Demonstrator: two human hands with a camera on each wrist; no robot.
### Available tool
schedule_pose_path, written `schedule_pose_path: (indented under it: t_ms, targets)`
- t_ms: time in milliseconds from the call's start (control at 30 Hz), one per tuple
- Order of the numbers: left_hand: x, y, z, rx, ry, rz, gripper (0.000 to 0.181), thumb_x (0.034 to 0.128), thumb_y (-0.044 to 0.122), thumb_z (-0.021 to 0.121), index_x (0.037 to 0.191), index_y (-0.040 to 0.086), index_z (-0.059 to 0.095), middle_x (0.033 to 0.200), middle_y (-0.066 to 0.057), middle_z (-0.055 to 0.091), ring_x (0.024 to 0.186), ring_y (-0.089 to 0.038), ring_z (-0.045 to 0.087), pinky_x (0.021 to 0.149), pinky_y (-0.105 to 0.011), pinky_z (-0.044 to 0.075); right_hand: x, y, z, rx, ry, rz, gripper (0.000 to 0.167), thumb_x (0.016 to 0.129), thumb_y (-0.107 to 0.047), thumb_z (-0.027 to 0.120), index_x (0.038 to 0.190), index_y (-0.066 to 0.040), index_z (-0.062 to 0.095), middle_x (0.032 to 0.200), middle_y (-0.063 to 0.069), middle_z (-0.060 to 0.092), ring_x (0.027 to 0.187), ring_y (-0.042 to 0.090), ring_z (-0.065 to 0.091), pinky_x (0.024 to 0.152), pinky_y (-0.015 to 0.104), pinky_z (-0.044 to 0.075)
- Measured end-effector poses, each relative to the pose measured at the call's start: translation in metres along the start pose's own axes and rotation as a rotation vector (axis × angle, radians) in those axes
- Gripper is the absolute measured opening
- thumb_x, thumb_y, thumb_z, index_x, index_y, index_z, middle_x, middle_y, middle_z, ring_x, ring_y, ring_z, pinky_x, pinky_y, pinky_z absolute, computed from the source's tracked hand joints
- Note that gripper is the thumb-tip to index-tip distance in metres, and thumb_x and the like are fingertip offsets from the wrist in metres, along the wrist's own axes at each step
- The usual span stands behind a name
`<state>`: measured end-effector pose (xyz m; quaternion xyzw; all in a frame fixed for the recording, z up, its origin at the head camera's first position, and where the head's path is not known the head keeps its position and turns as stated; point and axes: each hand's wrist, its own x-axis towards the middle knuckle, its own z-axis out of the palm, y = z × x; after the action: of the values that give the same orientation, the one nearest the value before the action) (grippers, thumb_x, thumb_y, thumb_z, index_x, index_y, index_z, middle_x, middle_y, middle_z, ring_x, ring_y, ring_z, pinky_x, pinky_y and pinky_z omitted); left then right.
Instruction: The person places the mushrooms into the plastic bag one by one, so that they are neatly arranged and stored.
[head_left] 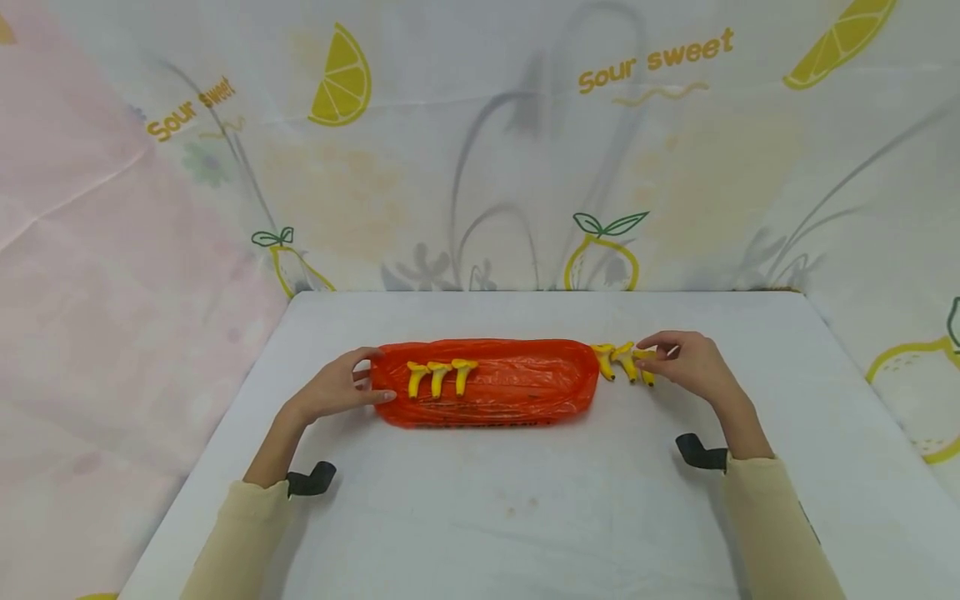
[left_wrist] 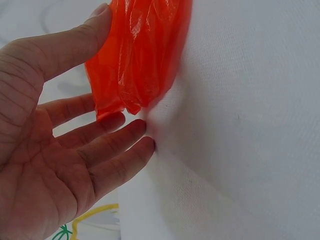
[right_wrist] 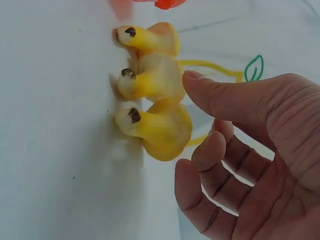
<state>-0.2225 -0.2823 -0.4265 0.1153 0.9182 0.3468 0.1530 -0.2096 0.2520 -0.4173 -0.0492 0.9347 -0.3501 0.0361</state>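
Note:
A red plastic bag (head_left: 525, 379) (left_wrist: 145, 55) lies flattened on the white table. Three small yellow mushroom-shaped pieces (head_left: 437, 379) sit in a row on its left part. At the bag's left end is the left hand (head_left: 330, 389) (left_wrist: 60, 145), its thumb touching the plastic and its other fingers loosely spread by the end. Three similar yellow pieces (head_left: 626, 362) (right_wrist: 160, 82) stand side by side just beyond the bag's right end, dark-tipped stems toward the near side. The right hand (head_left: 693, 367) (right_wrist: 260, 145) is at the rightmost piece, thumb and bent fingers apart, gripping nothing visibly.
Behind the white table (head_left: 487, 508) hangs a patterned cloth (head_left: 465, 167) with lemons and lettering. Black curved pieces (head_left: 311, 479) (head_left: 701, 452) stick out at both wrists, beside the beige sleeves (head_left: 240, 542) (head_left: 776, 533).

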Motion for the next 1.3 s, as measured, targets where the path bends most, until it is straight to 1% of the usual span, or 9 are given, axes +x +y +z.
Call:
schedule_pose_path:
  t_ms: [133,233,467,500,633,833,1000,1100,1300]
  targets:
    - [0.000,0.001,0.000,0.003,0.003,0.006,0.084,0.0818,0.041,0.080,0.144,0.001,0.039,0.147,-0.024,0.040,0.130,-0.045,0.044,0.097,-0.052,0.048,0.001,0.004,0.001,-0.011,0.008,0.028,0.032,0.089,-0.022,0.074,0.114,-0.004,0.069,0.086,0.008,0.052,0.087,0.029,0.054,0.064,0.032,0.045]
    - [-0.001,0.002,0.000,0.004,-0.001,-0.006,0.085,0.0819,0.041,0.079,0.144,0.001,0.039,0.148,-0.024,0.040,0.131,-0.045,0.044,0.097,-0.052,0.048,0.001,0.007,0.003,-0.022,0.024,0.037,0.030,0.089,-0.022,0.073,0.112,-0.004,0.070,0.085,0.007,0.052,0.086,0.029,0.053,0.063,0.032,0.044]
    - [0.000,0.000,0.000,-0.009,0.003,0.007,0.084,0.0817,0.040,0.080,0.144,0.001,0.039,0.147,-0.023,0.040,0.131,-0.045,0.044,0.097,-0.052,0.048,0.001,0.009,0.004,-0.075,0.093,0.004,0.022,0.088,-0.016,0.073,0.105,-0.003,0.071,0.080,0.005,0.052,0.075,0.026,0.050,0.057,0.031,0.039]
    - [0.000,0.000,0.000,-0.008,0.002,0.012,0.084,0.0822,0.039,0.079,0.144,0.000,0.039,0.147,-0.024,0.040,0.130,-0.045,0.044,0.097,-0.052,0.048,0.000,0.010,0.004,-0.088,0.100,0.001,0.021,0.088,-0.016,0.073,0.105,-0.003,0.071,0.079,0.005,0.052,0.074,0.026,0.050,0.057,0.031,0.039]
    - [0.001,0.000,0.000,-0.001,0.002,0.001,0.084,0.0817,0.041,0.080,0.144,0.001,0.040,0.147,-0.023,0.040,0.130,-0.045,0.044,0.097,-0.052,0.048,-0.001,0.012,0.004,-0.117,0.111,0.004,0.019,0.087,-0.015,0.072,0.103,-0.004,0.071,0.080,0.005,0.052,0.070,0.024,0.048,0.055,0.031,0.038]
    - [-0.001,-0.001,0.000,-0.007,0.002,0.002,0.085,0.0817,0.041,0.080,0.144,0.000,0.039,0.147,-0.024,0.040,0.131,-0.045,0.044,0.098,-0.052,0.048,-0.002,0.014,0.003,-0.120,0.112,0.014,0.018,0.087,-0.014,0.071,0.102,-0.004,0.071,0.078,0.005,0.051,0.067,0.023,0.046,0.053,0.031,0.035]
    - [-0.001,-0.001,0.000,-0.016,0.004,0.007,0.083,0.0820,0.039,0.080,0.144,0.000,0.039,0.147,-0.023,0.040,0.130,-0.045,0.044,0.098,-0.052,0.047,-0.003,0.012,0.000,-0.127,0.124,-0.008,0.017,0.087,-0.014,0.073,0.101,-0.005,0.071,0.075,0.004,0.049,0.065,0.022,0.045,0.052,0.030,0.034]
    - [-0.001,-0.001,0.000,-0.015,0.003,0.008,0.083,0.0825,0.039,0.079,0.144,0.000,0.039,0.147,-0.024,0.040,0.130,-0.045,0.044,0.098,-0.052,0.047,-0.005,0.008,-0.003,-0.113,0.136,-0.020,0.017,0.087,-0.014,0.074,0.101,-0.005,0.071,0.075,0.004,0.049,0.065,0.022,0.045,0.051,0.030,0.033]
    - [0.000,0.000,0.000,-0.009,0.000,0.006,0.083,0.0824,0.039,0.079,0.144,0.000,0.039,0.147,-0.024,0.040,0.130,-0.046,0.044,0.098,-0.053,0.047,-0.008,0.001,-0.006,-0.065,0.153,-0.041,0.018,0.088,-0.016,0.074,0.102,-0.006,0.071,0.077,0.004,0.049,0.070,0.023,0.049,0.050,0.029,0.035]
